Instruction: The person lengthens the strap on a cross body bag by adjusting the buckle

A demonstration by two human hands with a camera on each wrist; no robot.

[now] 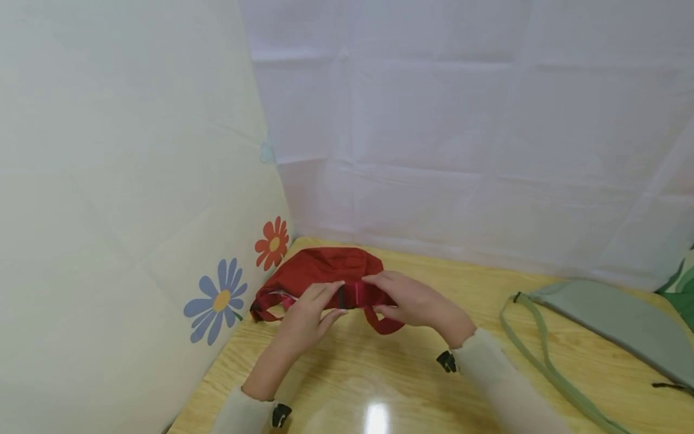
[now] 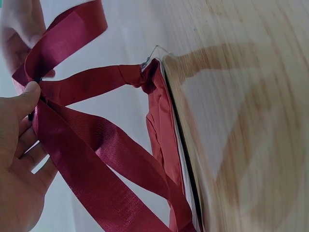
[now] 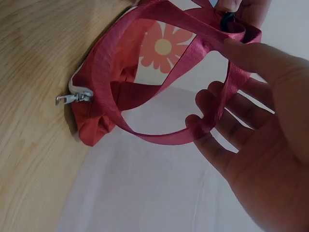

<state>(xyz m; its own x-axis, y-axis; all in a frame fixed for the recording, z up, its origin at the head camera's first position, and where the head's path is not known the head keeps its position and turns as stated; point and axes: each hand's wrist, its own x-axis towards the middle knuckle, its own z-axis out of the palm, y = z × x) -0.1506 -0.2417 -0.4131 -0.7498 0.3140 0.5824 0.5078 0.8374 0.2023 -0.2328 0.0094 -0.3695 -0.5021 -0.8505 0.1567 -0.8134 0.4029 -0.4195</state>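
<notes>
A red zippered bag [image 1: 331,265] lies on the wooden table near the back left corner, its webbing strap [image 1: 367,295] raised in front of it. My left hand [image 1: 305,319] pinches the strap at a small black buckle [image 3: 227,20], which the thumb and strap partly cover. To the right, my right hand [image 1: 420,301] holds the same strap between thumb and fingers. Loops of the strap [image 2: 91,188] hang between the hands and the bag in the left wrist view. A metal zipper pull [image 3: 72,98] sticks out from the bag's end in the right wrist view.
A grey-green flat bag [image 1: 612,325] lies at the right of the table [image 1: 379,367], its long strap [image 1: 547,361] trailing toward the front. White cloth [image 1: 434,132] stands behind the table. Flowers [image 1: 221,299] decorate the left wall, close beside the red bag.
</notes>
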